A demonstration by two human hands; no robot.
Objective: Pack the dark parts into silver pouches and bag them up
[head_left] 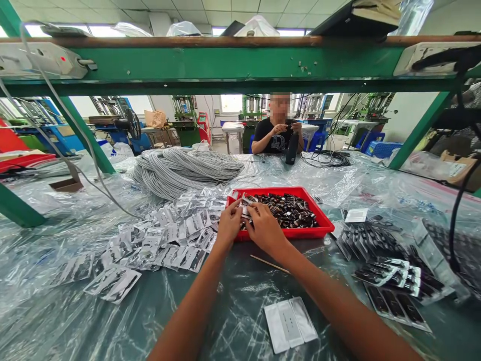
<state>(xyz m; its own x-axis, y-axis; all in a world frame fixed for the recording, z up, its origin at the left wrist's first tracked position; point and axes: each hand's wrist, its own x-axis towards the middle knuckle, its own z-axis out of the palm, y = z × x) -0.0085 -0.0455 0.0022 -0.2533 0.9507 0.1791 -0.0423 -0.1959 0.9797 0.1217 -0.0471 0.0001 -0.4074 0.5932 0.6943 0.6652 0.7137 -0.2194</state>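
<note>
Above the near left part of a red tray (326,229), my left hand (229,224) and my right hand (265,226) meet, fingers closed around a small silvery plastic piece (246,204). My fingers partly hide it, so its exact kind is unclear. Many small dark parts with shiny edges (293,210) fill the tray. Left of my hands spreads a heap of silvery flat plastic packs (158,240). One more silvery pack (290,324) lies near my right forearm. A thin wooden stick (269,263) rests in front of the tray, partly behind that forearm.
Packs with dark parts (394,301) are piled at the right. A grey cable coil (184,168) lies behind the silvery heap. Across the table a person (276,135) works beside a black bottle (290,149). A green shelf beam (233,62) spans above; a black cable (456,215) hangs right.
</note>
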